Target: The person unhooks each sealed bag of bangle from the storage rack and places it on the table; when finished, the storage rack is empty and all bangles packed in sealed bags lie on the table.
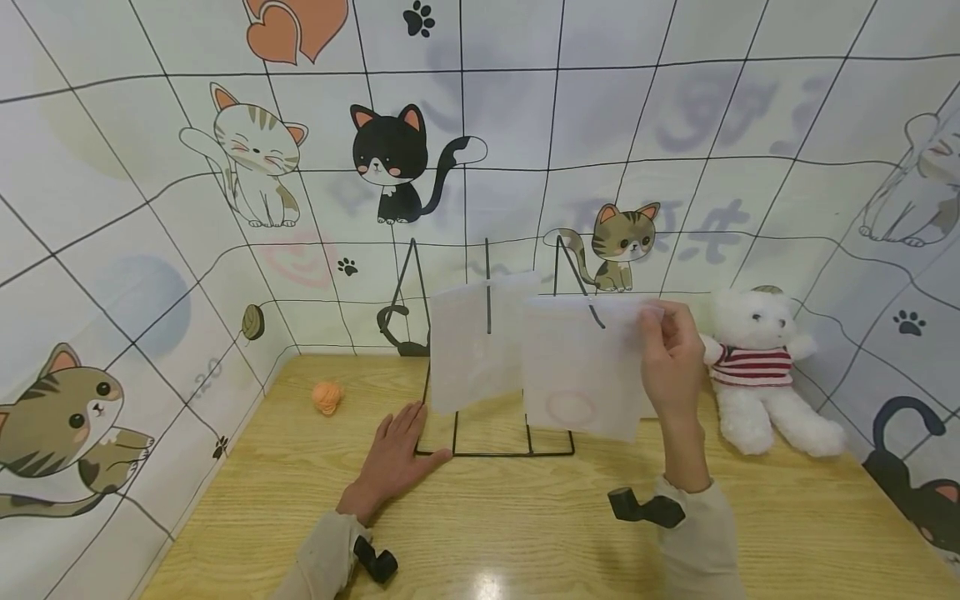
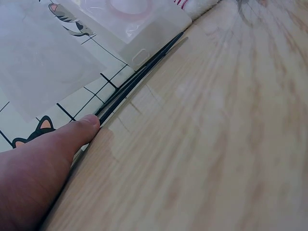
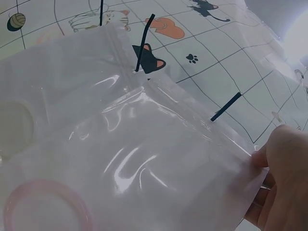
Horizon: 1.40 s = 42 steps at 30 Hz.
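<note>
My right hand [image 1: 671, 360] pinches the upper right corner of a translucent bag [image 1: 581, 371] between thumb and fingers in the head view; the bag is up against a black wire rack [image 1: 495, 455], one prong crossing its top edge. A second bag [image 1: 478, 358] hangs just to its left at another prong. My left hand [image 1: 393, 450] lies with fingers extended by the rack's base, gripping nothing. From my left wrist I see what the head view leaves unclear: my thumb touching the base bar, and a small rounded slot [image 2: 140, 57] in clear plastic. My right wrist alone shows the glossy creases and a pale round shape [image 3: 17, 127] in the second bag. Beneath is a wood-grain table [image 1: 465, 533], with an orange yarn ball [image 1: 327, 397], a white teddy [image 1: 750, 367] and a cat-printed backdrop [image 1: 510, 108] around.
</note>
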Motion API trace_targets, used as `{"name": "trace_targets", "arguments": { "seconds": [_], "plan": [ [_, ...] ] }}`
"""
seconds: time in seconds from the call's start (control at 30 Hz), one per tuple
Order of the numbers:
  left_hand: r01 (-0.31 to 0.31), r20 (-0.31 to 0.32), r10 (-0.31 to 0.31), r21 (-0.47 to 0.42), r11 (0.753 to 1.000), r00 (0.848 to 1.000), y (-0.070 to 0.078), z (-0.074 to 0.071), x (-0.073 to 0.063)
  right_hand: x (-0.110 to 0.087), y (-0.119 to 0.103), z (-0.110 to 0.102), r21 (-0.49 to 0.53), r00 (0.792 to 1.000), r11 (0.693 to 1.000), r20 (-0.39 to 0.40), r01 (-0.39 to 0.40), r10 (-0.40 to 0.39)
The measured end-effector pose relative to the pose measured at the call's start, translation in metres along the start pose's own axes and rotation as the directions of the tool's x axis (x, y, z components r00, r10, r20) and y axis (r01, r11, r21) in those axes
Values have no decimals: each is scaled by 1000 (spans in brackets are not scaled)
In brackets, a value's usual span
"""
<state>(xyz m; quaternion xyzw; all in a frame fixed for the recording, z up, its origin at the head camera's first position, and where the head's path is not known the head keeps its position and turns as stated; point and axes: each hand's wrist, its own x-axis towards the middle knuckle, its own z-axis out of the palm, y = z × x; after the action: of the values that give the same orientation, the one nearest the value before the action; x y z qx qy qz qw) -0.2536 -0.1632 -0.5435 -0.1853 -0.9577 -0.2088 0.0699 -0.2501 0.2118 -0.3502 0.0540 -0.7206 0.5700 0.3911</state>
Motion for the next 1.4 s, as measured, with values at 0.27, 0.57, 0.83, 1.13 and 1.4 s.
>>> {"name": "trace_targets", "arguments": {
  "seconds": [0.27, 0.57, 0.83, 1.13, 1.4],
  "plan": [
    [17, 11, -16, -13, 1000, 1000, 0, 1, 0, 4, 5, -7, -32, 999, 999, 45, 12, -11],
    [9, 1, -9, 2, 1000, 1000, 1, -2, 0, 5, 3, -12, -35, 996, 999, 94, 13, -9],
    [6, -6, -6, 3, 1000, 1000, 2, -1, -1, 6, 1, -17, 85, 992, 995, 110, 47, -57],
    [0, -13, 0, -1, 1000, 1000, 2, -1, 0, 6, -1, -22, 103, 990, 993, 125, 49, -62],
    [15, 3, -15, -9, 1000, 1000, 3, -2, 0, 5, -5, -24, 104, 988, 993, 139, 56, -70]
  ]
}}
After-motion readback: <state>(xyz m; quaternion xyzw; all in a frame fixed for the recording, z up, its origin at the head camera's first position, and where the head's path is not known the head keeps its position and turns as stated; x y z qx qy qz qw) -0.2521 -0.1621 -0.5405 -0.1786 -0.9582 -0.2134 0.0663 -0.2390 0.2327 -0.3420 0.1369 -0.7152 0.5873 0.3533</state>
